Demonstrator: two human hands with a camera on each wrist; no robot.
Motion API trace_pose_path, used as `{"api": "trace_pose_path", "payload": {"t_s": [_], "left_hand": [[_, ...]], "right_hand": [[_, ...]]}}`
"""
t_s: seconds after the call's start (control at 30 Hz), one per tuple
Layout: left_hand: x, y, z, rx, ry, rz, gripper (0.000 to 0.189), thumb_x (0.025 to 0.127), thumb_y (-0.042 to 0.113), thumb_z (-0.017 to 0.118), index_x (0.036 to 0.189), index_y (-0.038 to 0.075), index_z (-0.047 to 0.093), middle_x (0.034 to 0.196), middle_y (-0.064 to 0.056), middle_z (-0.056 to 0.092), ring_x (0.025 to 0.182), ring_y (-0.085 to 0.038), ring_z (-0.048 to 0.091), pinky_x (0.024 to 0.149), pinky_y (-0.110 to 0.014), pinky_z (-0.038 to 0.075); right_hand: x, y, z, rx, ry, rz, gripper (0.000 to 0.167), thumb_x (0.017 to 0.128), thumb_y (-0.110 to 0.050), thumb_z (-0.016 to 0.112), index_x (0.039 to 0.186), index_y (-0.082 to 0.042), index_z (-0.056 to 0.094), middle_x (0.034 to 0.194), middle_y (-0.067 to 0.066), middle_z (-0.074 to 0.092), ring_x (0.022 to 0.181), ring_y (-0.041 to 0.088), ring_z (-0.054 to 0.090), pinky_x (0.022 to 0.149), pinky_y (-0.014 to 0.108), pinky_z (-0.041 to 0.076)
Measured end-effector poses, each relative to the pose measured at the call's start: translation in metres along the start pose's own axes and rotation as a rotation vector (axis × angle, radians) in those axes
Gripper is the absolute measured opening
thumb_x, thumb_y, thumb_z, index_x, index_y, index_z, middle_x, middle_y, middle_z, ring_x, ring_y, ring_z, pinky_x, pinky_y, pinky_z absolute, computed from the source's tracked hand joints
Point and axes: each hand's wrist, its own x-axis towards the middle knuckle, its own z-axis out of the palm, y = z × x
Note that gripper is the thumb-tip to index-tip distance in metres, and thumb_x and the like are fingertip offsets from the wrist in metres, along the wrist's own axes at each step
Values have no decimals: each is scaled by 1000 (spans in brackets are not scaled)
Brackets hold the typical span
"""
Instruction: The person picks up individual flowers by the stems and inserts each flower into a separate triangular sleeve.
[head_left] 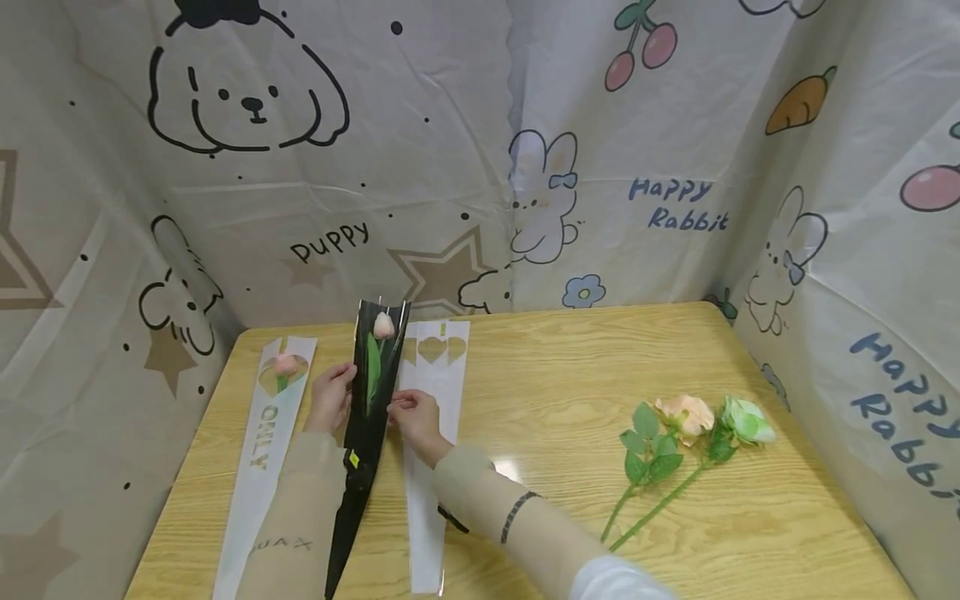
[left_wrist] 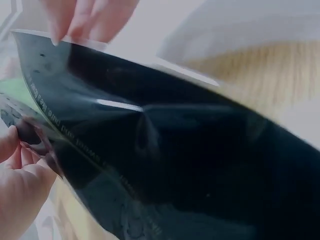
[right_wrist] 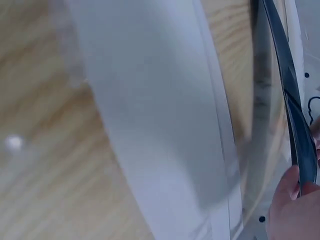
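Note:
Both hands hold a long black flower sleeve (head_left: 367,433) with a clear front, tilted up over the table. Inside it a pink tulip (head_left: 383,325) with a green leaf shows near the wide top. My left hand (head_left: 330,398) grips the sleeve's left edge; in the left wrist view its fingers (left_wrist: 25,190) pinch the film. On the opposite edge, the thumb and fingers of my right hand (head_left: 420,421) pinch the film, also seen in the right wrist view, where the black sleeve (right_wrist: 295,110) appears edge-on.
Left of the hands lies a white sleeve (head_left: 262,433) marked ONLY, with a pink flower in its heart window. White sleeves (head_left: 431,500) with heart cutouts lie under the right forearm. A peach rose (head_left: 686,418) and a green rose (head_left: 746,419) lie at right. Printed cloth (head_left: 442,167) surrounds the table.

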Motion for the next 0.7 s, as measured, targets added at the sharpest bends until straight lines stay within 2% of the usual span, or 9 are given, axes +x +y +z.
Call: {"api": "trace_pose_path", "payload": {"t_s": [0.1, 0.2, 0.23, 0.33, 0.47, 0.57, 0.7], "left_hand": [[7, -9, -14, -6, -19, 3, 29, 89, 18, 59, 112, 0, 56, 74, 7, 51, 52, 0, 43, 40, -13, 35], [2, -7, -20, 26, 42, -11, 35, 90, 16, 57, 119, -3, 53, 76, 8, 50, 50, 0, 39, 40, -13, 34], [-10, 2, -16, 73, 99, -45, 38, 92, 15, 54, 123, -5, 49, 76, 9, 49, 50, 1, 38, 42, -13, 35], [-24, 9, -19, 58, 165, -50, 34, 91, 11, 54, 120, -6, 50, 73, 11, 50, 46, 2, 36, 42, -13, 34], [-34, 14, -25, 42, 203, -66, 34, 91, 8, 52, 121, -8, 49, 75, 11, 49, 40, 4, 30, 40, -13, 32], [-30, 8, -31, 92, 247, -78, 37, 92, 9, 51, 124, -7, 48, 78, 10, 49, 38, 3, 28, 38, -14, 29], [-9, -10, -45, 120, 266, -57, 37, 89, 7, 56, 123, -5, 53, 75, 8, 51, 41, -1, 31, 38, -18, 28]], "right_hand": [[-5, 4, 8, 18, -22, 82, 15, 78, 12, 59, 93, 12, 60, 71, 12, 61, 56, 12, 56, 59, 35, 56], [-10, 9, 14, 14, -77, 138, 18, 79, 12, 58, 96, 11, 61, 73, 12, 62, 57, 12, 56, 62, 36, 56], [-11, 11, 16, 6, -100, 147, 19, 80, 12, 57, 98, 10, 61, 75, 12, 63, 59, 12, 57, 63, 35, 56], [-14, 15, 19, -28, -177, 163, 23, 82, 11, 54, 105, 9, 60, 81, 14, 64, 65, 16, 62, 66, 33, 56], [-18, 16, 20, -74, -288, 180, 33, 85, 6, 55, 118, 7, 56, 93, 15, 65, 81, 21, 65, 72, 30, 55], [-22, 14, 20, -104, -367, 180, 39, 86, 3, 57, 125, 6, 51, 104, 17, 63, 92, 22, 63, 79, 30, 53], [-24, 14, 22, -139, -442, 162, 45, 86, 0, 57, 130, 7, 45, 114, 17, 60, 100, 22, 59, 84, 30, 50]]}}
